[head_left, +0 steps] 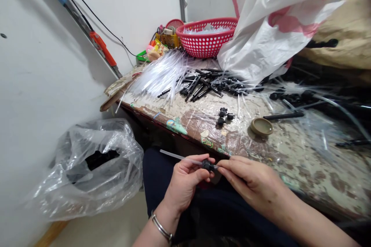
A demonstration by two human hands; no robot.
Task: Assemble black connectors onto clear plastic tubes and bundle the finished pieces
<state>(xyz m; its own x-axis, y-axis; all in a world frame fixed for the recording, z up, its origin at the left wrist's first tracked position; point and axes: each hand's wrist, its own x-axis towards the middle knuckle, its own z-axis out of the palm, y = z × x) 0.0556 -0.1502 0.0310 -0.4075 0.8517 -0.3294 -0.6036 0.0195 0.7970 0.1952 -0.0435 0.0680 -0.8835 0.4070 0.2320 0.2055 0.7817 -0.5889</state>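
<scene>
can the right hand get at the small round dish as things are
Likely yes: nothing seems to block the way from the right hand to the small round dish, though that hand appears to pinch a clear tip at the black fitting.

Black knobbed plastic fitting (207, 164): partly covered by the bare left hand (184, 181); right tip obscured by the fingertips of the bare right hand (255, 179).
Bare right forearm (304, 212): cut off by bottom edge.
White plastic sack with red bands (257, 38): cut off by top edge.
Brown paper sack (350, 27): cut off by right edge.
Red perforated plastic basket (199, 44): right end hidden behind white sack; whitish contents (208, 29) too small to identify.
Clear plastic bag (107, 197): dark patch (101, 159) within, nature unclear.
</scene>
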